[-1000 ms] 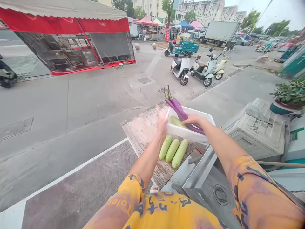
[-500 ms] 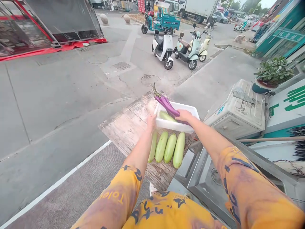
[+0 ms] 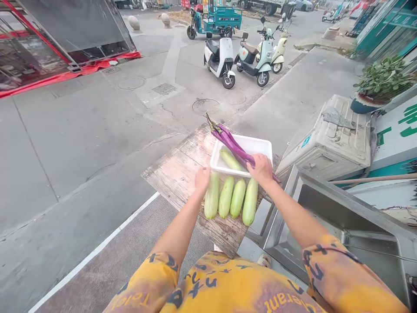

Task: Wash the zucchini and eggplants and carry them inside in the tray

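Observation:
A white tray [image 3: 260, 147] sits on a weathered wooden board [image 3: 176, 174]. One pale green squash [image 3: 230, 159] lies inside it. Several more green squashes [image 3: 231, 198] lie side by side on the board just in front of the tray. My right hand [image 3: 261, 168] is closed around a bunch of long purple eggplants [image 3: 230, 142] that reach across the tray, stems pointing away. My left hand [image 3: 202, 178] rests on the top end of the leftmost squash, by the tray's near left corner; its fingers are curled.
A steel sink [image 3: 329, 226] stands right of the board. Behind it is an old air-conditioner unit [image 3: 332, 139] and a potted plant [image 3: 381, 82]. Scooters [image 3: 237, 56] are parked on the pavement ahead. A grey mat [image 3: 130, 261] covers the ground at lower left.
Both hands have drawn back toward me from the tray's rim. The left hand now sits on the leftmost squash. The right hand still holds the eggplants, now lower across the tray.

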The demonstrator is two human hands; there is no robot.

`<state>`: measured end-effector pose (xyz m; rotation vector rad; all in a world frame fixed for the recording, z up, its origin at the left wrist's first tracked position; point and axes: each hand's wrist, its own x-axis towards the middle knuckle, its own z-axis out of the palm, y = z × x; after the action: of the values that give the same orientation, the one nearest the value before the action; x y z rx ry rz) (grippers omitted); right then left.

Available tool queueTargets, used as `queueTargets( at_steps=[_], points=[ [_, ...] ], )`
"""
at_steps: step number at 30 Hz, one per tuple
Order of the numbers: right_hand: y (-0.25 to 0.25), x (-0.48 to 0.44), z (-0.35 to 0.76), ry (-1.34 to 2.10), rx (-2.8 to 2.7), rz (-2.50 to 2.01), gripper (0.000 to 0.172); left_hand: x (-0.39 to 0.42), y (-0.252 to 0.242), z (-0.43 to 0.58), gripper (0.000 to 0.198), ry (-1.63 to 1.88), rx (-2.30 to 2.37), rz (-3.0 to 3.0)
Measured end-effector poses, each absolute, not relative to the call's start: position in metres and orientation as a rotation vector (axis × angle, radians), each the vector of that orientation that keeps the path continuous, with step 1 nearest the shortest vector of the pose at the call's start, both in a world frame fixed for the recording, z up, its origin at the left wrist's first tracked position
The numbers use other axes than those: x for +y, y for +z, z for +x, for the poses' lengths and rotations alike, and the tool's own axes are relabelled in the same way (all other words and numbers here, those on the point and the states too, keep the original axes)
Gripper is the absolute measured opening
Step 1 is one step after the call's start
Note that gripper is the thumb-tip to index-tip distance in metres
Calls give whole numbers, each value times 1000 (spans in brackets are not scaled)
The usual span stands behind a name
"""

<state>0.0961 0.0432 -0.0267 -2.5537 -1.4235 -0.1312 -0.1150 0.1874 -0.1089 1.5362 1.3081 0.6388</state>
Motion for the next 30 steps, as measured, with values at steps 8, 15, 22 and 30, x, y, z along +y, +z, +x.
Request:
queueTargets(
  at_steps=[8,15,22,30],
  points=[
    [-90,-26,1,543,-872,-2745,73,96,-114,-128,75,71,1306,2155],
    [-80,7,3,705,-827,-2873,96,106,-91,-106,79,-317,1394,2114],
    [-82,19,5,873,-634,-2878,109,109,-86,-96,76,-301,1496,2069],
    [-98,48,-15,808,-673,-2980,111,134,-108,-152,73,-81,1583,1930]
  ],
)
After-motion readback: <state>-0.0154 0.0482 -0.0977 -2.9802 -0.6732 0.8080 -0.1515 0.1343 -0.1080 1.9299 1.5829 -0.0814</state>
